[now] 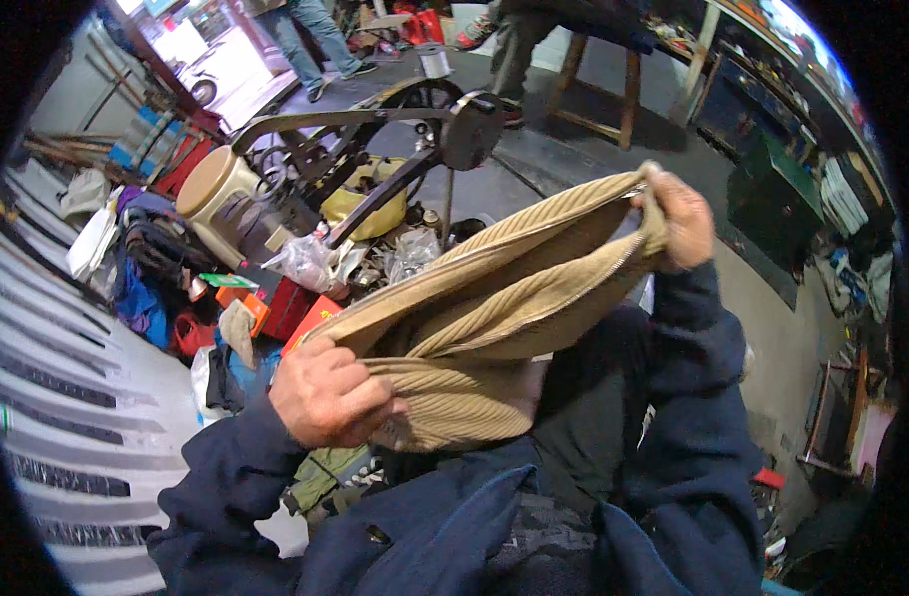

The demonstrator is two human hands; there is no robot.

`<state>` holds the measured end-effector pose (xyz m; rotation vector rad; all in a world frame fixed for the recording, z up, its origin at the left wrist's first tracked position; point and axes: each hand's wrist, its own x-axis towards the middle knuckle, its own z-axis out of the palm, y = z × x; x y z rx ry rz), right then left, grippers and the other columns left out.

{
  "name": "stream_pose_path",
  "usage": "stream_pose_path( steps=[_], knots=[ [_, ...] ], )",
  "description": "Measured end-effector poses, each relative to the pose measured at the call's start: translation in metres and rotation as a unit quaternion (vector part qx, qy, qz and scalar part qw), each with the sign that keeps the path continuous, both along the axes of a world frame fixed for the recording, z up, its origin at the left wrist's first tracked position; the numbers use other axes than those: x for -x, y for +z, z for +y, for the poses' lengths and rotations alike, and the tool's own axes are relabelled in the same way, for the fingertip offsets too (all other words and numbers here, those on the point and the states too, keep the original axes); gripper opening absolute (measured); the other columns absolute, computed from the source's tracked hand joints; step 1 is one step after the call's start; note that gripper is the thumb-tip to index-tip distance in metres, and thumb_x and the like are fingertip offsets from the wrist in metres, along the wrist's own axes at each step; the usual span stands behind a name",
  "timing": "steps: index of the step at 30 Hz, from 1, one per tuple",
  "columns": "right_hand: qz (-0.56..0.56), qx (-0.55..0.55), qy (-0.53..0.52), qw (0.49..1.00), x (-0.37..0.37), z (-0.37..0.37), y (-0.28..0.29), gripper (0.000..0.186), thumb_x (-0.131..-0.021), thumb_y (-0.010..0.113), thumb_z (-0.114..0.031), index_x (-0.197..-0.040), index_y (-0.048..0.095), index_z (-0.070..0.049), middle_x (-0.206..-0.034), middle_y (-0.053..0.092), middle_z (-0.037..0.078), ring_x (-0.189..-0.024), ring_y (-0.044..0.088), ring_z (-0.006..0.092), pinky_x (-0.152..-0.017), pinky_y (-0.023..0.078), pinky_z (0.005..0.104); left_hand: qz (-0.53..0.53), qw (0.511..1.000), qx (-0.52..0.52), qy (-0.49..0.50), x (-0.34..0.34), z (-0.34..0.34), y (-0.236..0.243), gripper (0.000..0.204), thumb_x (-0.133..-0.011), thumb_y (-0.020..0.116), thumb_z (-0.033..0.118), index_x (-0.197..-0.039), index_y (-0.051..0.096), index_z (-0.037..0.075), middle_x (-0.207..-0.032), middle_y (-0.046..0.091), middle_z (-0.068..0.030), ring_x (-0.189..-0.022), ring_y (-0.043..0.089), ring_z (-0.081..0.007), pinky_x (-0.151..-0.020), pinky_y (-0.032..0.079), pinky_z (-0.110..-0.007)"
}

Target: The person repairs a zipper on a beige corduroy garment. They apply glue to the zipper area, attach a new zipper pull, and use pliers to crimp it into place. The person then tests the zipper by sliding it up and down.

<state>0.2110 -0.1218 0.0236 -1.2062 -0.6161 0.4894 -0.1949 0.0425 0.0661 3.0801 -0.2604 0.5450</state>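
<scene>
Stretched over my lap is a tan, thickly ribbed garment [474, 405] with a metal zipper [584, 298] along its edges. The zipper is parted, so the cloth gapes in the middle and shows its inside. My left hand [337, 393] is a fist round the lower left end of the cloth. Higher up and farther away, my right hand [681, 221] grips the opposite end, where the two zippered edges come together. The fingers of my right hand are partly hidden behind the fabric. What kind of garment it is, I cannot tell.
Ahead stands a black hand-wheel machine [415, 129] with a yellow bag [367, 204] beneath it. A lidded cream bucket [208, 194], bags and orange boxes [244, 306] crowd the left. Farther back are two people's legs [308, 40] and a wooden stool [602, 94]; a green cabinet [775, 194] stands right.
</scene>
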Motion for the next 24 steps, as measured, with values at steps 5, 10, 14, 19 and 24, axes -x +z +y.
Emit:
stream_pose_path(
  steps=[5, 10, 14, 19, 24],
  knots=[
    [-0.153, -0.108, -0.041, 0.981, 0.033, -0.036, 0.096, 0.027, -0.103, 0.064, -0.028, -0.101, 0.072, -0.003, -0.087, 0.070, 0.004, -0.076, 0.065, 0.0103, -0.068, 0.051, 0.0243, -0.013, 0.994, 0.025, 0.106, -0.002, -0.001, -0.019, 0.031, -0.081, 0.080, 0.037, -0.091, 0.065, 0.011, -0.078, 0.053, -0.0075, -0.079, 0.057, -0.0282, -0.076, 0.045, -0.040],
    [-0.247, -0.126, -0.066, 0.958, 0.051, -0.075, 0.161, 0.026, -0.104, 0.062, -0.027, -0.101, 0.072, -0.003, -0.089, 0.070, 0.005, -0.078, 0.065, 0.0105, -0.070, 0.051, 0.0247, -0.085, 0.989, -0.004, 0.123, -0.014, -0.002, -0.015, 0.036, -0.076, 0.080, 0.039, -0.100, 0.069, 0.014, -0.096, 0.057, -0.0074, -0.094, 0.056, -0.0275, -0.084, 0.043, -0.042],
    [-0.306, -0.124, -0.081, 0.941, 0.058, -0.105, 0.192, 0.026, -0.104, 0.061, -0.026, -0.102, 0.072, -0.002, -0.090, 0.070, 0.005, -0.079, 0.065, 0.0107, -0.071, 0.051, 0.0250, -0.178, 0.974, -0.116, 0.083, -0.015, 0.013, 0.020, 0.029, -0.068, 0.076, 0.026, -0.094, 0.070, 0.016, -0.096, 0.057, -0.0061, -0.094, 0.058, -0.0247, -0.084, 0.044, -0.040],
    [-0.412, -0.122, -0.138, 0.893, 0.061, -0.140, 0.234, 0.026, -0.105, 0.060, -0.025, -0.102, 0.071, -0.002, -0.091, 0.070, 0.005, -0.080, 0.065, 0.0109, -0.073, 0.052, 0.0254, -0.430, 0.892, -0.123, 0.066, 0.025, 0.062, 0.105, 0.028, -0.081, 0.067, -0.002, -0.107, 0.067, 0.007, -0.101, 0.066, -0.0112, -0.096, 0.066, -0.0272, -0.091, 0.050, -0.040],
    [-0.501, -0.114, -0.184, 0.838, 0.061, -0.178, 0.270, 0.025, -0.106, 0.058, -0.023, -0.103, 0.071, -0.002, -0.092, 0.070, 0.005, -0.082, 0.065, 0.0112, -0.074, 0.052, 0.0259, -0.598, 0.750, 0.273, -0.078, 0.051, 0.107, 0.169, 0.034, -0.096, 0.067, 0.011, -0.129, 0.061, 0.003, -0.124, 0.069, -0.0103, -0.113, 0.066, -0.0206, -0.101, 0.049, -0.034]
  ],
)
